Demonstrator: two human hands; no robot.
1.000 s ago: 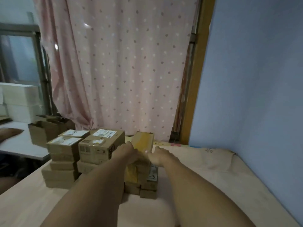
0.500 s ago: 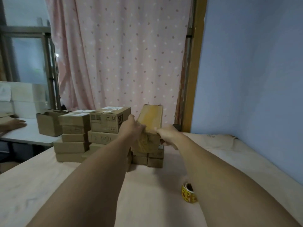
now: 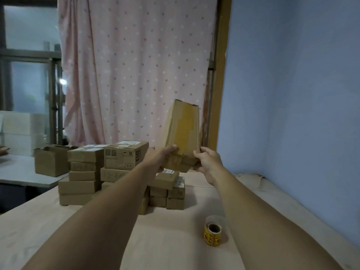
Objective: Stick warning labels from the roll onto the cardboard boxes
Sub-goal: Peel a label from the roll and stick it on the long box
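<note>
Grip sits low: left hand (image 3: 161,159) and right hand (image 3: 208,163) clasp the tilted box (image 3: 183,131) by its bottom end above the stack (image 3: 124,157); slipping, it could topple that. Label roll (image 3: 212,231) lies on the counter (image 3: 165,244).

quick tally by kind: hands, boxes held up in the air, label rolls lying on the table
hands: 2, left hand and right hand
cardboard box held up: 1
label roll: 1
total: 4
</note>
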